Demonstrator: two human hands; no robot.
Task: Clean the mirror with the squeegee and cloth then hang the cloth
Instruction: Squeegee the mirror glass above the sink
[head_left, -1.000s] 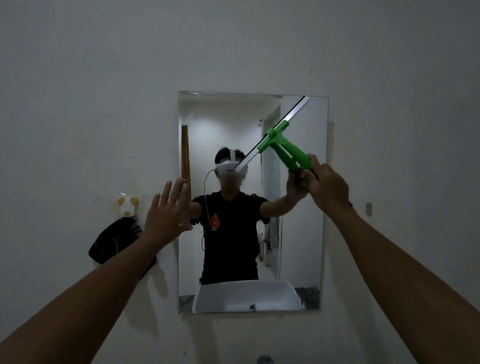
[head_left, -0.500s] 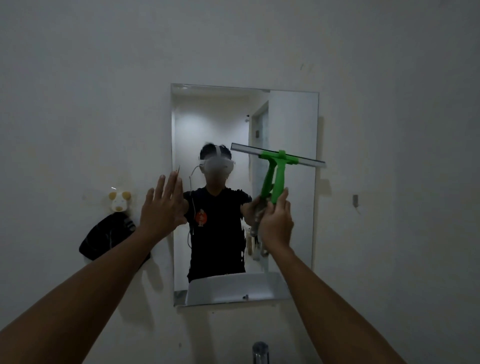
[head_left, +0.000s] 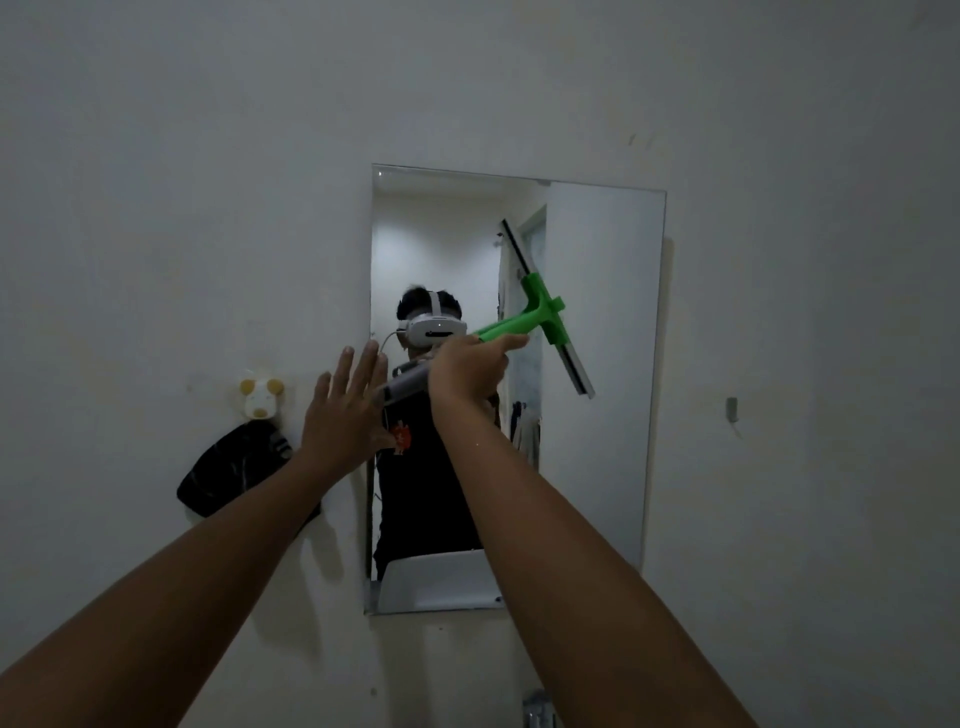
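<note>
Squeegee in right hand, blade seemingly on mirror.

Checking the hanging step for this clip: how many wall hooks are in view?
2. An animal-shaped hook is on the wall left of the mirror, with a dark cloth hanging from it. A small bare hook is on the wall to the mirror's right. Others may lie outside the frame.

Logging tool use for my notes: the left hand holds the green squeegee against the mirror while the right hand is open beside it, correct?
Not quite: the hands are swapped. The head view shows the right hand gripping the green squeegee at the mirror, while the left hand is open at the mirror's left edge.
</note>
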